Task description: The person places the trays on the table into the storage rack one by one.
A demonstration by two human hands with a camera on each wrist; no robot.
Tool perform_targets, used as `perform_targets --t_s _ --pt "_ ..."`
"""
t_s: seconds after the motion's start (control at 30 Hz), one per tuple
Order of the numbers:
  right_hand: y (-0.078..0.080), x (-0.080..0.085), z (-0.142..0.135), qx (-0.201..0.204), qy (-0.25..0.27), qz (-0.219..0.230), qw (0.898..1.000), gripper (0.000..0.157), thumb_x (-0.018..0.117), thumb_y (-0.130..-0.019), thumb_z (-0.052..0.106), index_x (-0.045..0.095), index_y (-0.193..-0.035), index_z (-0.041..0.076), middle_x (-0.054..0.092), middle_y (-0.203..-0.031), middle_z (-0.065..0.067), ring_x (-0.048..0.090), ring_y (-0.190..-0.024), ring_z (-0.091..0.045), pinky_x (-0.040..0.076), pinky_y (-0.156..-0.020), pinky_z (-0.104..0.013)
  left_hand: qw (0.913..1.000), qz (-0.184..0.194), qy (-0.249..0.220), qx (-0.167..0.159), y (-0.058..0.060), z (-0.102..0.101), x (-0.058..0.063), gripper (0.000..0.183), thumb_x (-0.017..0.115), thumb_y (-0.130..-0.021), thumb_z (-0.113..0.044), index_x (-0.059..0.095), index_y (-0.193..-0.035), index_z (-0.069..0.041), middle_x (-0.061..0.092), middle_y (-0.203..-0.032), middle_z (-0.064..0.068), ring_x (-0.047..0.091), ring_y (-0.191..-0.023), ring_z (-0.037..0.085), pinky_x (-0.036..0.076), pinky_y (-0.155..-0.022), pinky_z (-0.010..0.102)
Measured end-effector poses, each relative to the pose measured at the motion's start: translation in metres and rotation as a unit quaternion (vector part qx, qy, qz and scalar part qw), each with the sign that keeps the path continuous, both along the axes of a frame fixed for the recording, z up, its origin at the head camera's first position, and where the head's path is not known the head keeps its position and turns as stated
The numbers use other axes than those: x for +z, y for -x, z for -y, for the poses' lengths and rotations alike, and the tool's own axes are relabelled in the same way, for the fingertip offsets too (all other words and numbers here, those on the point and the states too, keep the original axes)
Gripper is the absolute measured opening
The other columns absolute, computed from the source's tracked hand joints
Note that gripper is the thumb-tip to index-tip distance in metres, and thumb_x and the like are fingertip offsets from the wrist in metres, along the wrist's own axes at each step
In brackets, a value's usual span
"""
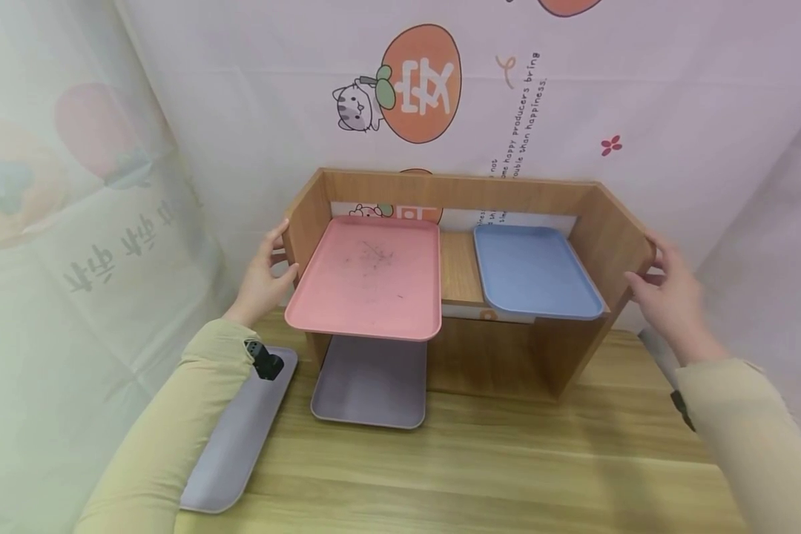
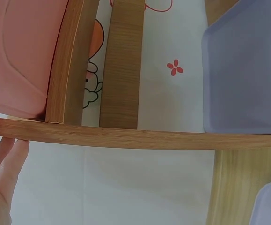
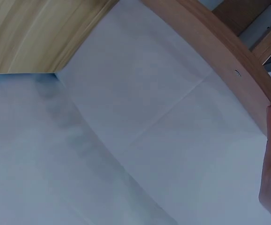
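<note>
Far left, a long lilac tray (image 1: 247, 437) lies on the bench (image 1: 474, 475), partly behind your left sleeve (image 1: 173, 400). Your left hand (image 1: 263, 274) pinches the left side panel of the wooden two-tier shelf (image 1: 460, 189), thumb at the front edge, fingers round the outside. The shelf appears to stand on the bench against the printed cloth (image 1: 274, 67). At right, your right hand (image 1: 670, 297) grips the opposite panel high up, thumb toward the front edge. Hands well apart, the shelf between them.

Handling, a guess: boards look stiff, fairly heavy once loaded, not fragile. Side panels are the sensible hold, both sides level; loose trays could slide if it tips.

Looks: warm brown wood grain, sloped side panels, back rail, open gap behind the upper tier. Left to right: pink tray (image 1: 374, 278), dark marks in its middle, overhanging the upper tier's front; below it a second lilac tray (image 1: 374, 382), jutting out of the lower tier; blue tray (image 1: 537, 271) at the upper right, beside the right panel.
</note>
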State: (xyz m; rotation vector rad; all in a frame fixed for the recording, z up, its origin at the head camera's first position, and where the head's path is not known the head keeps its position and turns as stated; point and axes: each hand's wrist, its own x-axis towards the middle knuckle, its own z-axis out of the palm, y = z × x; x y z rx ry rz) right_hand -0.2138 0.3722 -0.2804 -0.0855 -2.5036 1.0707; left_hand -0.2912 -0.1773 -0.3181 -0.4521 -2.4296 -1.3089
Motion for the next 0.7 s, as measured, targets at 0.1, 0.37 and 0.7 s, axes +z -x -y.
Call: perform_targets --t_s 0.1,0.37,0.7 --pt "0.001 0.000 0.002 -0.009 0.009 0.000 1.000 0.069 0.051 -0.094 0.007 0.018 -0.151 0.024 0.038 -0.137 -0.036 0.049 -0.109 -0.048 0.046 -0.055 -0.004 1.0000 0.003 0.001 0.000 0.000 -0.001 0.000 0.076 0.055 -0.091 0.002 0.018 -0.151 -0.028 0.040 -0.131 0.025 0.049 -0.120 0.045 0.053 -0.085 0.054" --pt "0.002 0.000 0.004 -0.023 0.017 0.010 1.000 0.070 0.050 -0.093 0.003 0.016 -0.151 0.022 0.037 -0.139 -0.036 0.048 -0.115 -0.051 0.043 -0.053 -0.002 0.9995 0.024 0.005 -0.020 -0.001 0.003 0.003 0.079 0.055 -0.092 -0.001 0.013 -0.152 -0.032 0.037 -0.137 0.024 0.045 -0.125 0.045 0.049 -0.091 0.055" --pt "0.001 0.000 0.005 -0.019 0.020 0.004 1.000 0.072 0.050 -0.092 0.001 0.016 -0.151 0.023 0.037 -0.139 -0.035 0.048 -0.115 -0.052 0.043 -0.054 -0.002 0.9978 0.049 0.040 -0.023 -0.027 0.034 -0.017 0.073 0.054 -0.091 0.001 0.014 -0.151 -0.008 0.037 -0.137 0.035 0.044 -0.120 0.052 0.042 -0.097 0.061"
